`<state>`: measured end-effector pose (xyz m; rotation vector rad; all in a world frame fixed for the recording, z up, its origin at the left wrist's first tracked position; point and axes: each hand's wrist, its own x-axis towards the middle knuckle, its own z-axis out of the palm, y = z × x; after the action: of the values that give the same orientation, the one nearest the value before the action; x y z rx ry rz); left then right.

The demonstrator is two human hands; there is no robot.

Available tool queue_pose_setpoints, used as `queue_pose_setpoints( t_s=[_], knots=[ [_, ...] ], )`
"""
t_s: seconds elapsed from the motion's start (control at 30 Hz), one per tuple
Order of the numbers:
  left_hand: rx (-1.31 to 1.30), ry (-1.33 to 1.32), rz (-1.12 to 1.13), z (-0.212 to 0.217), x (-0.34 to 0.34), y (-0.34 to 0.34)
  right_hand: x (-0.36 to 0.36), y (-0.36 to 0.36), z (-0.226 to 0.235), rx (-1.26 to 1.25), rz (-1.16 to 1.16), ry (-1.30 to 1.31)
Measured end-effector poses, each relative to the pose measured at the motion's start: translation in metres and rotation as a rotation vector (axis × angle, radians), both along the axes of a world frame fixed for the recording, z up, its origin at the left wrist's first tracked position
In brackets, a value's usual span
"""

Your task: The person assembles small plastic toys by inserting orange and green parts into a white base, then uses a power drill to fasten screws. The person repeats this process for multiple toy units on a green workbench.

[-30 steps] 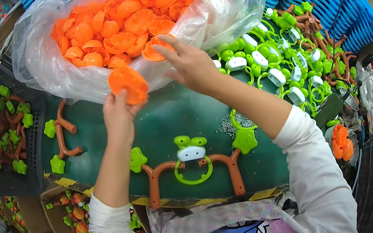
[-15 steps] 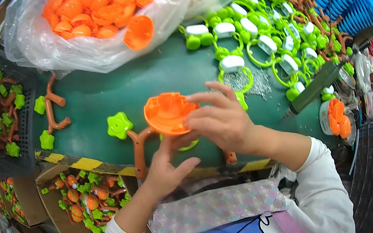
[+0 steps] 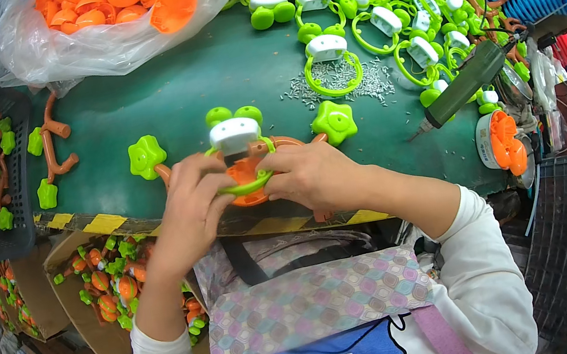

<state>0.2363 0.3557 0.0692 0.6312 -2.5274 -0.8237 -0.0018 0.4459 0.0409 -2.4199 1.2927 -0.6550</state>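
Both hands are closing together on a toy assembly at the near edge of the green table (image 3: 223,75). The left hand (image 3: 191,203) is curling its fingers around the left side, and the right hand (image 3: 305,173) is gripping the right side, so both are clamped on the orange cup (image 3: 245,176), which is sitting inside a green ring (image 3: 249,184) under a white-and-green frog head (image 3: 234,131). Half a second ago the hands were holding the orange cup raised and turned toward the camera, clear of the frog piece; now it is lying pressed down into the ring on the table, mostly hidden by the fingers.

Outward from the grip, brown branch arms are spreading to two green star flowers (image 3: 147,156), one on each side. A scatter of small screws (image 3: 346,82) is lying just beyond, and a dark green electric screwdriver (image 3: 465,85) is resting to the right. More frog heads with rings (image 3: 376,14) are crowding the far right. A clear bag of orange cups (image 3: 103,20) is sitting at the far left, and a cardboard box of finished toys (image 3: 103,279) is standing below the table edge.
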Motion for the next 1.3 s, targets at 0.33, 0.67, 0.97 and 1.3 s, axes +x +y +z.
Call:
queue_pose_setpoints(
  t_s=[0.33,0.67,0.97,1.3],
  knots=[
    [1.632,0.711,0.304,-0.025,-0.009,0.052,0.023,0.017,0.021,-0.191,0.027,0.201],
    [1.523,0.842,0.413,-0.051,-0.005,0.049,-0.003,-0.003,0.009,-0.194,-0.341,0.058],
    [1.320,0.907,0.443,-0.034,-0.023,0.060,0.063,-0.117,0.048,-0.463,0.031,0.156],
    [1.392,0.837,0.491,-0.036,0.001,0.034,0.079,-0.179,0.053,0.020,0.209,0.156]
  ],
)
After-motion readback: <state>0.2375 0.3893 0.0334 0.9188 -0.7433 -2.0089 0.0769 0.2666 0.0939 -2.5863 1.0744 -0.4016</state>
